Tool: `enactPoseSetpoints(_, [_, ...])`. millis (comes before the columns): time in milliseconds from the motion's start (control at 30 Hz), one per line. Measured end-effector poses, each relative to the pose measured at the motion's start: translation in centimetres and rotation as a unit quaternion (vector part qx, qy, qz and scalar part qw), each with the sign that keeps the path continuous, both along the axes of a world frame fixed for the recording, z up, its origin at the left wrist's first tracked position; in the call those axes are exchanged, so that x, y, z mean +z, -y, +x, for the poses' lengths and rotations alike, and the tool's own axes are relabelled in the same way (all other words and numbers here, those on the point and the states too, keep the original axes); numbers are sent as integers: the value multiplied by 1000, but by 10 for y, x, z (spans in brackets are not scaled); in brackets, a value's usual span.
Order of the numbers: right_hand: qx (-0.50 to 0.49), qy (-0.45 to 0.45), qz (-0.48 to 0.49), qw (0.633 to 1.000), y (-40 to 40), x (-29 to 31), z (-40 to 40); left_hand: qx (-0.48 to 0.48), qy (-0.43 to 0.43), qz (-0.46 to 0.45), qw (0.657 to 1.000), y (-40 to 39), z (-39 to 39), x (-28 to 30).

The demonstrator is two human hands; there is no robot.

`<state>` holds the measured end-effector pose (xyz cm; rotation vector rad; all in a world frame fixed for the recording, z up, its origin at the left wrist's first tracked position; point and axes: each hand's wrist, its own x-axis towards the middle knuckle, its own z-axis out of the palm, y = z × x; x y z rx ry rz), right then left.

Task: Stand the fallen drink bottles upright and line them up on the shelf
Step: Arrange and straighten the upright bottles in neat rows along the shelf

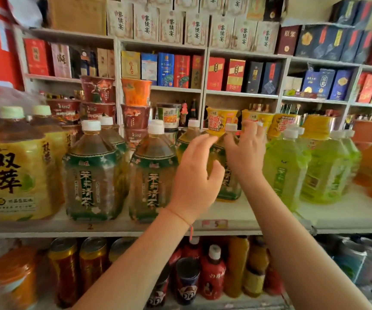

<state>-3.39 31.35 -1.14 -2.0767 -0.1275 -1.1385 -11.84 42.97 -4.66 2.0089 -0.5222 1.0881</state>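
Both hands are spread wide, fingers apart, w/ no grip on anything. The left hand point(194, 173) and right hand point(245, 153) sit on either side of a tall clear plastic tea bottle w/ a white cap point(224, 166). It stands straight up btwn them on the white shelf point(258, 217), set further back than its two matching neighbours.

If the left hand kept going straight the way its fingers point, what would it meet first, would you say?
Most likely the green-labelled tea bottle right ahead of the left hand; its fingers already seem spread close to it, though depth is unclear.
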Motion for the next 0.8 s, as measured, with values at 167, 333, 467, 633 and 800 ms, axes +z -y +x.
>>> enactPoseSetpoints(167, [89, -171, -22, 981, 10, 8, 38, 118, -215, -54, 968, 17, 53, 2])
enactPoseSetpoints(333, [93, -166, -60, 980, 19, 11, 52, 191, -212, -74, 956, 21, 90, 14])
enactPoseSetpoints(467, [171, -174, -58, 968, 35, 13, 51, 254, -179, -77, 947, 21, 107, 20])
enactPoseSetpoints(633, [262, -160, -54, 950, 51, 14, 39, 283, -199, -56, 937, 12, 121, 28])
enactPoseSetpoints(800, [275, -142, 1, 951, 50, 6, 34, 221, -222, -78, 946, 16, 124, 24])
